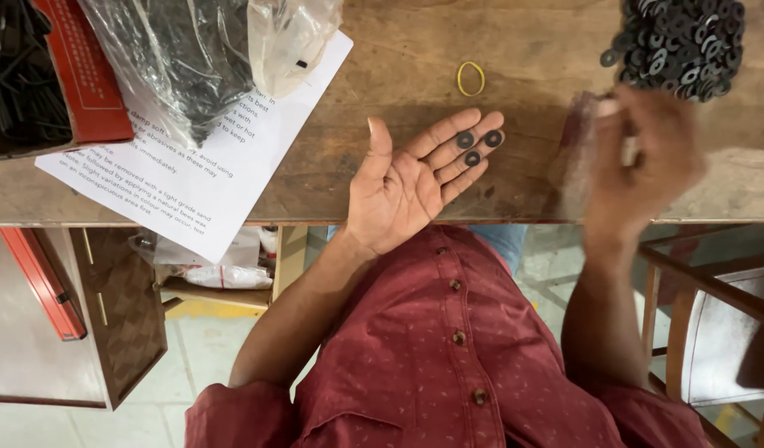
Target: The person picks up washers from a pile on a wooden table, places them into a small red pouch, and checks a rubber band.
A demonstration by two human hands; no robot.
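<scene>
My left hand (407,178) lies palm up over the near edge of the wooden bench (523,50), fingers spread flat and gripping nothing; three small black washers (479,147) rest loose on the fingertips. My right hand (647,153) is raised just below the heap of black washers (679,40) at the far right corner of the bench. It is motion-blurred, fingers seemingly bunched, and I cannot tell whether they hold anything or how far they are closed. A yellow rubber band (471,78) lies alone on the bare wood, beyond my left fingertips. Containers, all at far left: a clear plastic bag (178,62) filled with dark small parts, which I cannot identify through the film; a second, paler bag (290,37) against it, nearly empty apart from one dark speck; a red box (83,70) beside them. Both bags sit on a printed paper sheet (199,166) that overhangs the bench edge.
</scene>
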